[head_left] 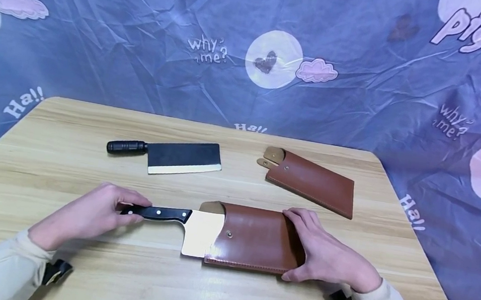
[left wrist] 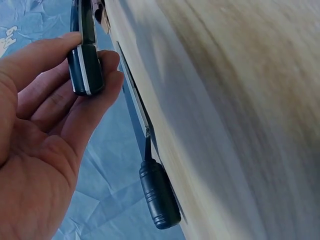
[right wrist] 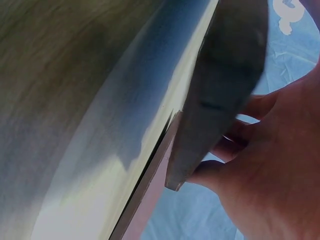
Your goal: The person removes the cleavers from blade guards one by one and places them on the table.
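My left hand (head_left: 102, 210) pinches the black riveted handle (left wrist: 86, 67) of a cleaver (head_left: 202, 233) between thumb and fingers. Part of its pale, shiny blade shows; the rest is hidden inside a brown leather sheath (head_left: 257, 237) with a stitched lower edge and a snap stud. At the sheath's right end, my right hand (head_left: 323, 250) grips it, fingers on the far edge and thumb on the near edge. From the right wrist view, the sheath's dark end (right wrist: 220, 95) stands tilted over the table, with the fingers along its side.
Farther back on the left lies a second cleaver (head_left: 183, 155) with a dark blade and a ridged black handle. A second brown sheath (head_left: 315, 181) with tan flaps rests at the back right. Behind the wooden table (head_left: 63, 158) hangs a blue printed cloth (head_left: 152, 59).
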The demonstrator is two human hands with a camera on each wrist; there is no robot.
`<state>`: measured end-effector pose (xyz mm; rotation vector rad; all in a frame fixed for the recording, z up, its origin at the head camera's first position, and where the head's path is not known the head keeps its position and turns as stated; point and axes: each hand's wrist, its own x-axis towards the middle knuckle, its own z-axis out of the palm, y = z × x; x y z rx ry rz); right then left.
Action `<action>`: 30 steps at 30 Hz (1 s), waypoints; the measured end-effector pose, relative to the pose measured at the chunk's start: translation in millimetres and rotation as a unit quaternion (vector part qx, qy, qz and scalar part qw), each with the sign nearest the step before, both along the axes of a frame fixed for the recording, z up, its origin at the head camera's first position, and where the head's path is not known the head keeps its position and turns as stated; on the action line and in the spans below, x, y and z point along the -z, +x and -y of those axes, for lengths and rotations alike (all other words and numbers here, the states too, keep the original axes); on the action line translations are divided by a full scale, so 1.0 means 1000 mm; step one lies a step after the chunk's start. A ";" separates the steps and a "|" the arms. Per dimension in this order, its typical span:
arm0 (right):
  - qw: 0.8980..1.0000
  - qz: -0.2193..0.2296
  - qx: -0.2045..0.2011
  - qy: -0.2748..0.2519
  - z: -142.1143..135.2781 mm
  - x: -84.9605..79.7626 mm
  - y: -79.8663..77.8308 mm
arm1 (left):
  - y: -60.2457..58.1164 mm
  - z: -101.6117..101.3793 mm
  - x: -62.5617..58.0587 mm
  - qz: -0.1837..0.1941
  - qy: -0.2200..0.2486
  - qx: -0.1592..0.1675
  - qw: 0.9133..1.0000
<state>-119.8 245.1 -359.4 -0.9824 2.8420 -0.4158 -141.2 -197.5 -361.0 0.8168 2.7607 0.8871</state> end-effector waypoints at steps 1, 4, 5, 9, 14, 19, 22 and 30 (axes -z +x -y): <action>1.000 -0.005 -0.001 -0.003 0.000 0.000 0.000 | 0.000 0.000 0.000 0.000 0.000 0.000 1.000; 1.000 -0.017 -0.001 -0.009 0.000 0.001 0.000 | 0.000 0.001 0.001 -0.001 -0.002 0.001 1.000; 1.000 -0.020 0.000 -0.009 0.000 0.001 0.000 | 0.000 0.001 0.001 -0.001 -0.002 0.001 1.000; 1.000 -0.026 0.001 -0.015 -0.001 0.002 0.000 | 0.000 0.003 0.001 0.000 0.001 0.002 1.000; 1.000 -0.006 0.002 -0.008 -0.002 0.002 0.000 | -0.001 0.005 0.002 -0.008 0.003 0.006 1.000; 1.000 0.004 0.009 -0.004 -0.002 0.002 0.001 | 0.000 0.004 0.003 -0.009 0.005 0.011 1.000; 1.000 0.001 0.008 -0.004 -0.003 0.002 0.001 | 0.000 0.005 0.003 -0.006 0.004 0.011 1.000; 1.000 0.003 -0.001 -0.002 -0.004 0.003 0.000 | 0.002 0.008 0.004 -0.008 -0.001 0.006 1.000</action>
